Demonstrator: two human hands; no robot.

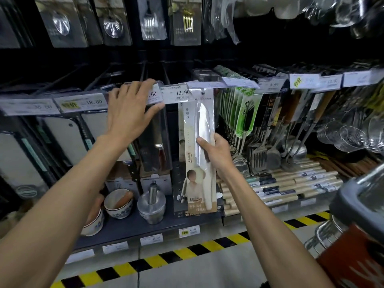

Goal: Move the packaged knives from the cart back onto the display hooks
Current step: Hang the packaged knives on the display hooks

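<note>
The packaged knife (200,121) is held upright against the display, its top edge just under the 13.90 price label (180,93); whether it hangs on a hook cannot be told. It is gripped at mid-height by the right hand (218,154), thumb on the front. The left hand (128,109), fingers spread wide, is laid on the price rail (87,102) just beside it.

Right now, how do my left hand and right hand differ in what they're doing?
The left hand lies spread on the price tags; the right hand is curled round the packaged knife. The left hand sits higher, the right hand lower, at the package's middle. Both are bare and stretched forward.
</note>
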